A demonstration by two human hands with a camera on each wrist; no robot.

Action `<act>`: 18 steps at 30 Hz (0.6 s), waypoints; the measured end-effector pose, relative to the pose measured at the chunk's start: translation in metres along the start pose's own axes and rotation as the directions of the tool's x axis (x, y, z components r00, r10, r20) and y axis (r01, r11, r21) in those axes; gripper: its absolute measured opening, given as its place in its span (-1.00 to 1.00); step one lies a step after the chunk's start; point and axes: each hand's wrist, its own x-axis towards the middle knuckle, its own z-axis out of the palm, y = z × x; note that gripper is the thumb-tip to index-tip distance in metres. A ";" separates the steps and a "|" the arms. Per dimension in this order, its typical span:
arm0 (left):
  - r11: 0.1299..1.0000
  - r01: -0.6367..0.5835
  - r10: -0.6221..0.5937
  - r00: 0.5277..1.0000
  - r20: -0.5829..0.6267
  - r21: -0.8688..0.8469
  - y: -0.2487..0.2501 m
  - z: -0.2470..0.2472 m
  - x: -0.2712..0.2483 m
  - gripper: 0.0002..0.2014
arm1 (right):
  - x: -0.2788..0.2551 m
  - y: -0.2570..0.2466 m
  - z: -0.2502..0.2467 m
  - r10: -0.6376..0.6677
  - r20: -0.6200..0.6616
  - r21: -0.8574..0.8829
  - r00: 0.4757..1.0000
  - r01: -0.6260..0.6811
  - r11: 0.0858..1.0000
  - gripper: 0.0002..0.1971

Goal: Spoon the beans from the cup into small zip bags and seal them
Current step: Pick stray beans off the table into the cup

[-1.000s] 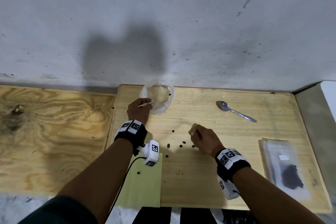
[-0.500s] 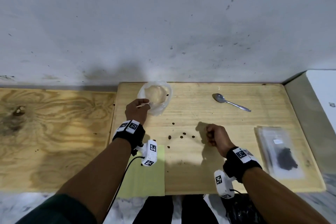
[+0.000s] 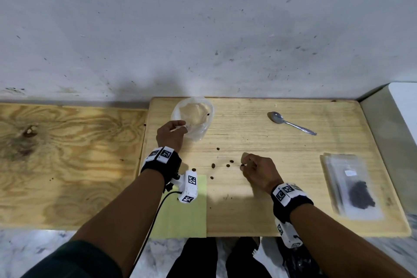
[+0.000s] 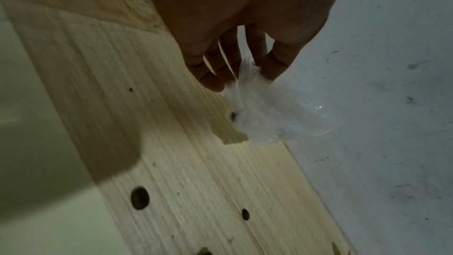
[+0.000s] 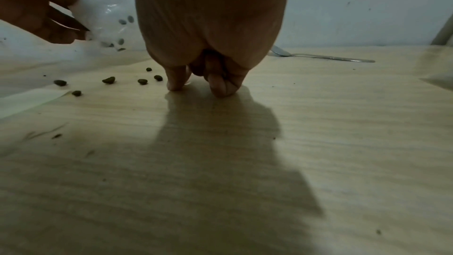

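Note:
A clear plastic bag (image 3: 196, 115) with a few beans inside stands open at the back of the light wooden board (image 3: 293, 165). My left hand (image 3: 184, 127) pinches its near edge; the left wrist view shows the fingertips (image 4: 267, 69) gripping the crumpled bag (image 4: 282, 115). Several loose brown beans (image 3: 228, 165) lie scattered in the middle of the board. Just right of them my right hand (image 3: 243, 163) has curled fingers, tips down on the wood, pinching a dark bean. In the right wrist view the right hand (image 5: 196, 86) touches the board beside the beans (image 5: 108, 80).
A metal spoon (image 3: 291, 123) lies at the back right of the board. A stack of zip bags (image 3: 352, 187), the top one holding dark beans, sits at the right edge. A pale green sheet (image 3: 182, 216) lies under my left wrist. Plywood (image 3: 67, 165) lies to the left, with a wall behind.
My right hand's fingertips have come down onto the board beside the loose beans. The left hand has kept its hold on the bag. The head view has shifted a little.

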 end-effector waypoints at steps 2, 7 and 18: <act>1.000 -0.001 0.001 1.000 -0.006 -0.002 -0.002 -0.002 -0.001 -0.85 | 0.000 -0.001 -0.001 -0.042 0.044 -0.038 0.998 0.043 0.998 -0.97; 1.000 -0.009 0.009 1.000 -0.008 0.000 -0.002 -0.008 -0.006 -0.85 | -0.001 -0.003 -0.001 -0.038 0.167 -0.168 0.985 0.067 0.983 -0.90; 0.999 -0.010 0.009 0.999 -0.032 -0.033 0.001 -0.026 -0.014 -0.83 | -0.008 -0.026 -0.028 0.270 0.389 0.824 0.881 -0.464 0.326 -0.88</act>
